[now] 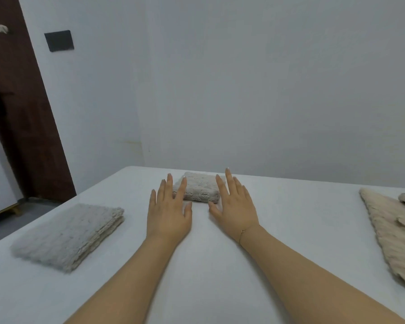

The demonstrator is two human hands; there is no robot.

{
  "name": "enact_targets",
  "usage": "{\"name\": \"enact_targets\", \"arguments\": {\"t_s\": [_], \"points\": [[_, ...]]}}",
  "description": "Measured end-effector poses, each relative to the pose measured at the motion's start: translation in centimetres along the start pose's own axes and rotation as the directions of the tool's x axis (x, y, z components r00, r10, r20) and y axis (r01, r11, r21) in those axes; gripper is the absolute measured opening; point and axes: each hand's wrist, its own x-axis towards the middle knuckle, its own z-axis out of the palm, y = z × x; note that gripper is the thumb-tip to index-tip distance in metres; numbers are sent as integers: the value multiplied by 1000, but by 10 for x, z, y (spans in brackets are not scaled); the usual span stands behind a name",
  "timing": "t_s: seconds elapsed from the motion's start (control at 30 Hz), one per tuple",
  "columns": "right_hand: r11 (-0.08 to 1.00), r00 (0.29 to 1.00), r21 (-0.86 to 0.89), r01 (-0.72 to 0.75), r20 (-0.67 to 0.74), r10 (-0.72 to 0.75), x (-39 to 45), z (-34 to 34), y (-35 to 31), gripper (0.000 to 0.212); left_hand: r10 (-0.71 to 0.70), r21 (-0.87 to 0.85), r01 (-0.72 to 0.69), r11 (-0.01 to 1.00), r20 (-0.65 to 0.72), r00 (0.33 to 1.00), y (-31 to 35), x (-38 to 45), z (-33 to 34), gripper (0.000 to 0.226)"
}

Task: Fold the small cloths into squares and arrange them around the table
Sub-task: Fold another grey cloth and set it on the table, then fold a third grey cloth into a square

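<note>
A small grey knitted cloth (200, 188), folded into a square, lies near the far edge of the white table (206, 265). My left hand (170, 211) rests flat at its left side with spread fingers, the fingertips over the cloth's left edge. My right hand (234, 206) lies flat at its right side, fingers apart, thumb by the cloth's near right corner. Neither hand grips anything. A second folded grey cloth (68, 235) sits on the left part of the table. Unfolded beige cloths (398, 232) lie spread at the right edge.
A pale wall stands just behind the table's far edge. A dark brown door (21, 113) and a black wall plate (59, 40) are at the left. The floor shows beyond the table's left edge.
</note>
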Motion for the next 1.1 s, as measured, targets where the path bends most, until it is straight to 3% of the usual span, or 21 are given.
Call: {"name": "enact_targets", "arguments": {"t_s": [0.13,0.27,0.53,0.77,1.1], "points": [[995,997,-87,-40,62,45,-37,-17,0,67,37,34,-36,999,-27,999,14,-39,-17,65],[994,997,-105,-31,71,39,-76,-37,-1,89,47,58,-44,997,-51,998,32,-72,-31,65],[972,996,-220,-85,12,90,-175,-103,23,61,181,41,-178,983,-89,979,87,-150,-67,59],[914,999,-403,-36,11,44,-254,-165,78,58,308,-98,-312,945,-56,950,163,-194,-76,60],[865,985,-481,-146,13,173,-323,-252,156,52,430,-189,-419,888,22,902,260,-214,-74,71]]}}
